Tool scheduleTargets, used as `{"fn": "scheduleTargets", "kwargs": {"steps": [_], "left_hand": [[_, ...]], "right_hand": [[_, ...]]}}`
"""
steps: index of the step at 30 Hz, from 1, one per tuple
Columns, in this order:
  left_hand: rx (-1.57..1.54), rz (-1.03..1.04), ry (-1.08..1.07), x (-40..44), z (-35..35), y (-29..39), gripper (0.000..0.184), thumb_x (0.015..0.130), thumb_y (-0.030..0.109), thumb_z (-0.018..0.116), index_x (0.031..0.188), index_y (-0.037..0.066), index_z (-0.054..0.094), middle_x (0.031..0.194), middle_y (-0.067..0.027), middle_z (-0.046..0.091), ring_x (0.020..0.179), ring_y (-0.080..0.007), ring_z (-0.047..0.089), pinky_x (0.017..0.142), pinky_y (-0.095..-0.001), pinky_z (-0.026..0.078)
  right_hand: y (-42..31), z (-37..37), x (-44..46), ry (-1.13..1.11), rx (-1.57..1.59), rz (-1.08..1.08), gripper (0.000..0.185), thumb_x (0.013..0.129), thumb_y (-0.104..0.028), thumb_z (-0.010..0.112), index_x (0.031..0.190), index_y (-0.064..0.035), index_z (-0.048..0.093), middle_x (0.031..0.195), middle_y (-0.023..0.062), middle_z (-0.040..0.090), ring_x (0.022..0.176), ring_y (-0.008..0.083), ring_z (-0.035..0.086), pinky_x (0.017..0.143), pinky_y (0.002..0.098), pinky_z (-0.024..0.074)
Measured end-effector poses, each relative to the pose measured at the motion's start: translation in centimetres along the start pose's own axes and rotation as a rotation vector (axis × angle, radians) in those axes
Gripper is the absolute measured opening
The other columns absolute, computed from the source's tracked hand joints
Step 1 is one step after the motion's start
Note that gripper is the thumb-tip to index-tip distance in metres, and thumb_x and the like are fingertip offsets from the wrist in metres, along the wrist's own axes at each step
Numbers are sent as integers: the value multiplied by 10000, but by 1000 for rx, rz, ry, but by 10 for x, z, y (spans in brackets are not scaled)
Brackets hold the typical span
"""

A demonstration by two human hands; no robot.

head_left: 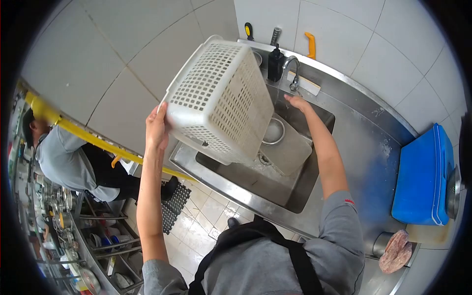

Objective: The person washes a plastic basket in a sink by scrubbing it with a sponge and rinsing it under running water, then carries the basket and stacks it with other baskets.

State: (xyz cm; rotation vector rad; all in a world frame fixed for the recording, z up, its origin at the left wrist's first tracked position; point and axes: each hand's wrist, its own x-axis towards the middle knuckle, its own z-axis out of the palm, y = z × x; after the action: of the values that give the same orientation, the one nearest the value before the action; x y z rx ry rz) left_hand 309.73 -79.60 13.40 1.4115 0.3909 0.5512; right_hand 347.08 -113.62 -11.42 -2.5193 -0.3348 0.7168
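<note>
A large white perforated plastic basket (241, 105) is tilted on its side over the left part of the steel sink (297, 194). My left hand (157, 129) grips its rim at the lower left corner. My right hand (298, 102) is held out beneath the curved faucet (292, 64), fingers stretched and apart from the basket, with a thin stream of water beside them. Inside the sink lie a round metal bowl (274, 132) and a greyish flat board (287, 152). The basket hides part of the sink.
Behind the faucet stands a black pump bottle (276, 64). A blue cooler box (422, 174) sits at the right, near a pinkish lump (396, 251) by a metal pot. At the left, a person (69, 157) is beyond a yellow bar (88, 135), beside dish racks.
</note>
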Motion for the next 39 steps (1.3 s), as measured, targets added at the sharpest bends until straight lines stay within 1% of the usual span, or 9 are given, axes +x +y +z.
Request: {"fn": "scheduleTargets", "kwargs": {"steps": [5,13,16,17,20,31,34,37,39], "left_hand": [[58,170,-90,11,-16,38,293,891,253,553,1001,-14,602,838,-4,608,733,-64,511,683,-214,399],[523,822,-493,3,-29,108,185,901,183,512,1022,65,589,833,-34,596,748,-116,530,703,-235,422],[967,1021,-592,0,-62,68,197,838,105,537,1028,129,582,1043,-89,554,1023,-252,482,938,-417,352],[1024,1022,-643,-7,-74,48,230,824,81,536,1049,119,565,1073,-86,548,1069,-268,463,963,-438,332],[1215,968,-648,-30,-132,-36,308,802,52,541,1090,163,533,1162,-67,520,1200,-277,408,1047,-529,228],[1626,726,-373,-118,-164,-161,326,761,152,586,1079,136,518,1098,-69,531,1206,-238,398,1061,-533,194],[1464,683,-450,-131,-140,-165,435,677,265,703,1056,134,537,1031,-57,553,1104,-229,465,1032,-481,253],[1484,608,-510,-119,-126,-164,360,674,252,707,981,130,564,961,-35,584,1013,-225,496,930,-449,323],[1342,828,-417,-111,-101,-149,281,671,257,709,881,123,579,901,-21,605,916,-231,508,822,-426,335]], "right_hand": [[-112,-65,-169,-105,861,-250,962,700,-840,221,1437,-235,91,1475,181,90,1313,449,165,1009,629,99],[-164,-131,-297,-97,1126,-557,1081,666,-867,224,1425,-101,149,1446,165,220,1315,376,221,987,656,136],[-150,-63,-309,35,1151,-524,820,817,-556,531,1392,-52,235,1384,156,334,1216,317,408,944,461,398],[-142,-28,-287,331,1217,-376,638,835,-165,598,1369,-28,277,1294,142,446,1115,269,504,871,365,470],[-136,86,-292,485,1058,-514,727,693,136,454,1377,12,244,1315,160,436,1121,237,492,917,293,405],[-150,259,-297,627,1097,-287,765,728,146,441,1409,-52,152,1350,159,378,1225,260,390,1002,322,335],[-140,270,-284,636,996,-356,733,821,9,515,1421,-98,107,1362,136,372,1219,262,396,999,382,339],[-131,236,-328,247,1405,-229,723,886,-208,535,1428,-173,57,1386,101,349,1220,256,400,986,488,323],[-110,224,-326,313,1346,-145,686,904,-332,499,1423,-230,62,1402,66,332,1208,238,422,949,547,311]]}}
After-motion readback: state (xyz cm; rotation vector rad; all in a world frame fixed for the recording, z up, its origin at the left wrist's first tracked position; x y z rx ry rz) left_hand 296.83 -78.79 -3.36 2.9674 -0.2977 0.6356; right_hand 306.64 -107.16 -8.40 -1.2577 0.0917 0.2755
